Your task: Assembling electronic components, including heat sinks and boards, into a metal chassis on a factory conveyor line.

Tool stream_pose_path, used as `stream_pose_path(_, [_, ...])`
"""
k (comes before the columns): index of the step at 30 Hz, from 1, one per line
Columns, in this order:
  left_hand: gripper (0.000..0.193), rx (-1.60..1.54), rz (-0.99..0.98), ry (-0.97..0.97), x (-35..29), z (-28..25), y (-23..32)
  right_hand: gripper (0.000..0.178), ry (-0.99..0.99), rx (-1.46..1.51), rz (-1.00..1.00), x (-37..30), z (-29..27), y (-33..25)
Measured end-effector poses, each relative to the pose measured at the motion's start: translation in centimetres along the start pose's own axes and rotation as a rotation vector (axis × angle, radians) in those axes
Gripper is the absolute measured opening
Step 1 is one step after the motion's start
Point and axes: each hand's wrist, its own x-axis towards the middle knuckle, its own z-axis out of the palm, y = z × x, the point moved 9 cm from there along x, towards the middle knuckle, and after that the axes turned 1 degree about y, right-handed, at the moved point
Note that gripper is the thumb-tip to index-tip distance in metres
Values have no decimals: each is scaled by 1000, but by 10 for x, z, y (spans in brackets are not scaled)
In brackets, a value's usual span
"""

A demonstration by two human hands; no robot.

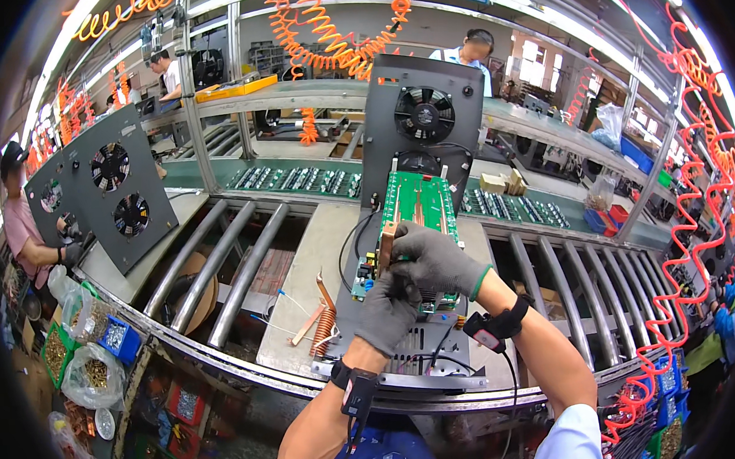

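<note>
Both gloved hands meet over the green circuit board (420, 207) lying on a dark metal chassis (413, 145). Left hand (387, 311) curled at the board's near edge, grip unclear. Right hand (434, 259) spread flat on the board's near half, pressing, not clenched. Board's long axis runs away from the person toward the fan (424, 114). Copper coil (323, 328) lies just left of left hand.

Green circuit board (417, 219) — near end under gloved hands
</note>
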Motion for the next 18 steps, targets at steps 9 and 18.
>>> stream_pose_path(9, [20, 602, 127, 58, -36, 18, 27, 18, -9, 136, 34, -3, -17, -3])
stream_pose_path(18, [31, 1925, 1034, -326, -53, 119, 75, 16, 30, 38, 147, 0, -7, 12])
